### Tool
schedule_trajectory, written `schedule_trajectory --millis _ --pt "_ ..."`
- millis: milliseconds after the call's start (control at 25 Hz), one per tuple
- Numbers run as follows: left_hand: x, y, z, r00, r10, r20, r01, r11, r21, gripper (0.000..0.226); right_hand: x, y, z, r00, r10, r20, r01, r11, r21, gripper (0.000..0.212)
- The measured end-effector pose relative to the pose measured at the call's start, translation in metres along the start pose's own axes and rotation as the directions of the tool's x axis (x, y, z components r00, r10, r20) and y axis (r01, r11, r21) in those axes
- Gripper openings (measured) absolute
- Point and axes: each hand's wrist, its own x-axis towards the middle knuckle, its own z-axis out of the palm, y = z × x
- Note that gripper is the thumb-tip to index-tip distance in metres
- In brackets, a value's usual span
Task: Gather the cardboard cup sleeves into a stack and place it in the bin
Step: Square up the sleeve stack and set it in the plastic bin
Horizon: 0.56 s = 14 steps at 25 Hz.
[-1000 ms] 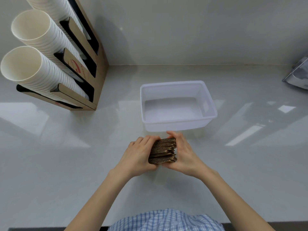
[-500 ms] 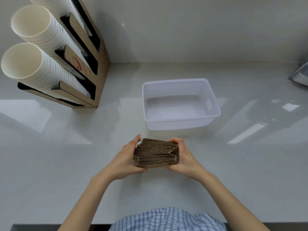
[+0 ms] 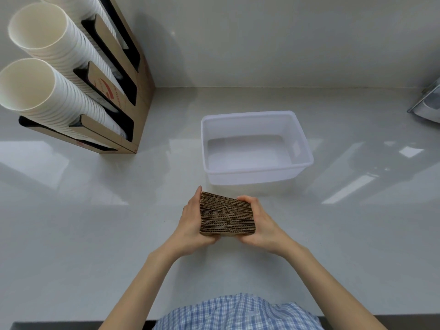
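A stack of brown corrugated cardboard cup sleeves (image 3: 226,214) stands on edge just above the grey counter (image 3: 95,234), pressed between both hands. My left hand (image 3: 191,221) is flat against the stack's left end, fingers pointing away from me. My right hand (image 3: 258,222) cups the right end. Behind the stack, a short gap away, sits the white translucent plastic bin (image 3: 303,148), with nothing inside it.
A cardboard dispenser rack (image 3: 133,96) holding long rows of white paper cups (image 3: 59,86) stands at the back left against the wall. A metal object (image 3: 428,106) pokes in at the right edge. My checked shirt (image 3: 238,313) shows at the bottom.
The stack has turned from end-on to broadside between my hands and is now squared up more tightly. The view has shifted slightly; the bin has not moved.
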Motion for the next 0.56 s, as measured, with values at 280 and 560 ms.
schedule_trajectory --millis 280,560 --pt "-0.005 0.0 0.004 0.981 0.091 -0.174 -0.109 0.99 -0.094 0.052 -0.007 -0.011 -0.002 0.996 0.085 -0.003 -0.084 0.993 0.087 0.103" --pt "-0.006 -0.002 0.01 0.989 0.067 -0.131 -0.092 0.978 -0.189 0.057 0.003 -0.018 0.019 0.901 0.211 -0.379 -0.112 0.957 0.267 0.025"
